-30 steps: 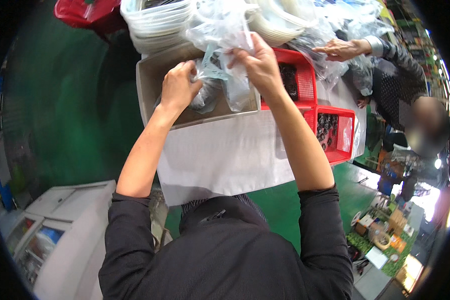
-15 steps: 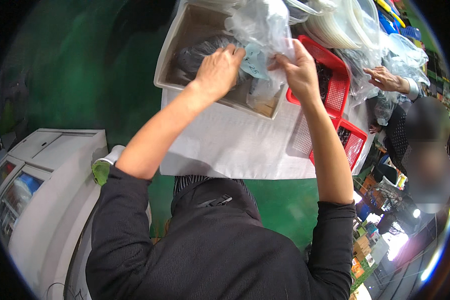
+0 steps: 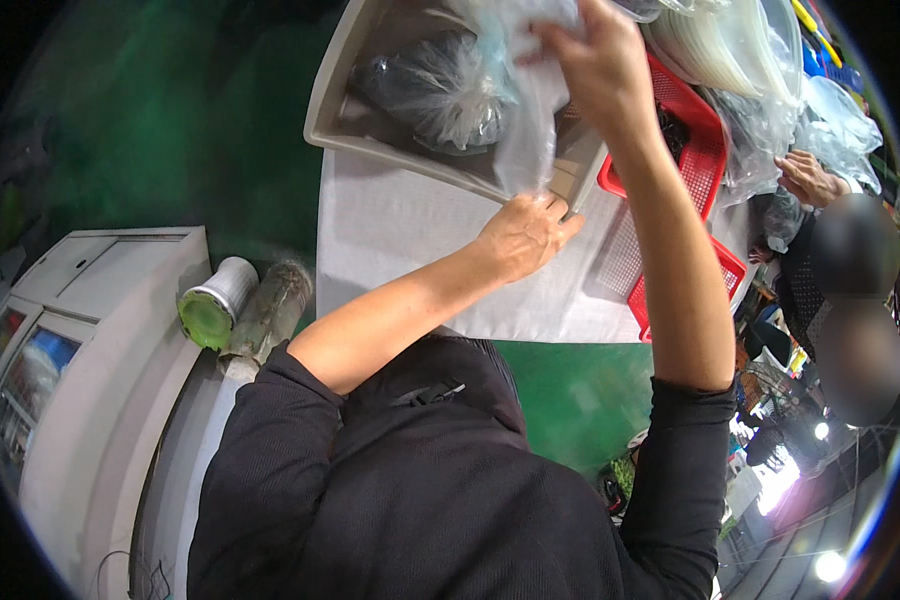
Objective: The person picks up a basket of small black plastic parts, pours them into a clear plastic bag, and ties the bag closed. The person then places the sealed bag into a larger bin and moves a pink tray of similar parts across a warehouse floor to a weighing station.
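A translucent plastic bag [image 3: 526, 140] is stretched across the grey bin [image 3: 410, 160] and over its near rim. My left hand [image 3: 528, 236] is closed at the bag's lower end, just outside the bin. Higher up, my right hand [image 3: 610, 75] grips the upper part of the same bag; its fingertips are slightly smeared by motion. Inside the bin lies a knotted clear bag [image 3: 440, 95] with dark contents that I cannot make out. A pale blue slip shows faintly through the plastic near the top.
Red baskets [image 3: 705, 165] with dark small parts stand right of the bin on a white-covered table [image 3: 390, 230]. Stacked translucent tubs [image 3: 735, 50] and more plastic bags [image 3: 835, 125] lie beyond. Another person's hand [image 3: 808, 180] is at the right. A white cabinet [image 3: 90, 340] stands left.
My left hand has moved from above the bin down to the bag's lower end. My right hand has shifted upward with the bag. The pale blue slip shows less clearly.
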A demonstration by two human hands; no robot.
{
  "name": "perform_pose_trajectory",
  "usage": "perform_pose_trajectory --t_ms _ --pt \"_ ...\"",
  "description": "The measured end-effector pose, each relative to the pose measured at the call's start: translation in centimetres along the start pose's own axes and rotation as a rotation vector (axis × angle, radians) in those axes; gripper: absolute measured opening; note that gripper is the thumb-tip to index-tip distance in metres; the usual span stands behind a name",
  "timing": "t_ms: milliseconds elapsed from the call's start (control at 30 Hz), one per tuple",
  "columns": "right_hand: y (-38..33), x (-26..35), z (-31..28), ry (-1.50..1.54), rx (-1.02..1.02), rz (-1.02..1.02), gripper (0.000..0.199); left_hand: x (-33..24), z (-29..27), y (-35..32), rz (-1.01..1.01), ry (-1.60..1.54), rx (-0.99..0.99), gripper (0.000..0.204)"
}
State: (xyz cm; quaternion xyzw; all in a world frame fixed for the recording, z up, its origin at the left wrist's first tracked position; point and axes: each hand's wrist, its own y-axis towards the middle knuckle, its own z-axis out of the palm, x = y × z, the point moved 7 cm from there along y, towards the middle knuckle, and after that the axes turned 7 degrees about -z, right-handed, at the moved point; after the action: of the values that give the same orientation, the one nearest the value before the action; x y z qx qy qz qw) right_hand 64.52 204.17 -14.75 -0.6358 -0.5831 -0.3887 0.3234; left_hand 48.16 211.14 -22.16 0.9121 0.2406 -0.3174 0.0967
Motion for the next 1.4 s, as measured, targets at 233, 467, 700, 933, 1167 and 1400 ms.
perform_pose_trajectory --t_ms 233,467,700,933,1167,1400 --pt "3.5 7.1 -0.5 -0.315 0.079 -0.129 0.05 -0.7 -0.3 -1.0 0.042 0.001 -0.005 0.038" --pt "-3.1 6.5 -10.0 -0.027 0.097 0.023 0.034 -1.6 0.8 0.1 0.122 0.012 -0.033 0.036" --pt "-10.5 8.4 -22.9 -0.416 0.056 0.003 0.027 -3.2 -1.3 1.5 0.076 -0.014 -0.048 0.024" --pt "-14.8 4.6 -34.1 -0.545 0.154 -0.026 0.023 -5.9 -1.1 2.4 0.056 0.016 0.01 0.024" --pt "-15.1 3.6 -39.2 -0.452 0.28 0.039 0.027 -8.6 -2.2 2.4 -0.013 -0.004 -0.046 0.031" --pt "-15.4 5.1 -41.4 -0.424 0.228 -0.121 0.024 -8.4 -5.1 0.7 -0.105 0.061 -0.171 0.035"
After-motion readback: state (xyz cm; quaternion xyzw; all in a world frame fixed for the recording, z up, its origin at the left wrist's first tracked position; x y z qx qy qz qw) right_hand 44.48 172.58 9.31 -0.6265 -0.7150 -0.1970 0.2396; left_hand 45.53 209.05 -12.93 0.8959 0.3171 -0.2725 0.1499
